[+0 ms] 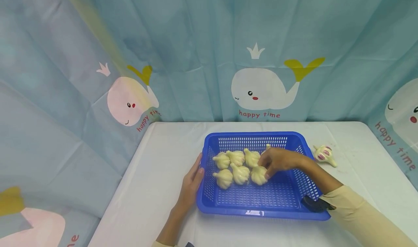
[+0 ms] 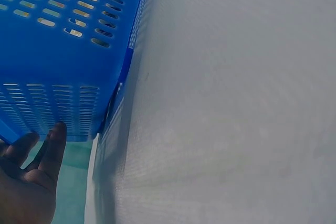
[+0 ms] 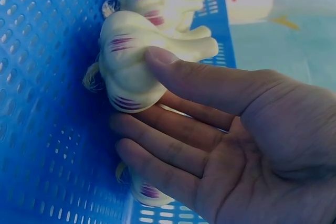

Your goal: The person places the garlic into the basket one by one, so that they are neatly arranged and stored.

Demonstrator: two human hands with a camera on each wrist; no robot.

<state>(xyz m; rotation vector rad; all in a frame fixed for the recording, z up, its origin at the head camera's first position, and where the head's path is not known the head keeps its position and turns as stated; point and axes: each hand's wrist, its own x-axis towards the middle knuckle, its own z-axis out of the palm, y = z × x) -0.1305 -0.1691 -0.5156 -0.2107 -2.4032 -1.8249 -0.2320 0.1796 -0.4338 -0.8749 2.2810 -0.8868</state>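
Several white garlic bulbs [image 1: 240, 173] sit close together in a blue plastic basket [image 1: 254, 215]. My right hand [image 1: 280, 159] reaches into it and holds one garlic bulb [image 1: 258, 175] at the front of the group. In the right wrist view, the thumb presses on a purple-streaked garlic bulb [image 3: 128, 59] and the fingers lie under it. Another bulb is mostly hidden by this hand. My left hand [image 1: 192, 183] rests against the basket's left side. Its fingers look straight against the outer wall in the left wrist view.
One purple-streaked garlic bulb [image 1: 324, 155] lies on the white tablecloth [image 1: 163, 160] just right of the basket. Black gear [image 1: 316, 204] on the right wrist overlaps the basket's front right corner. A teal whale-print curtain [image 1: 202, 51] hangs behind the table and at both sides.
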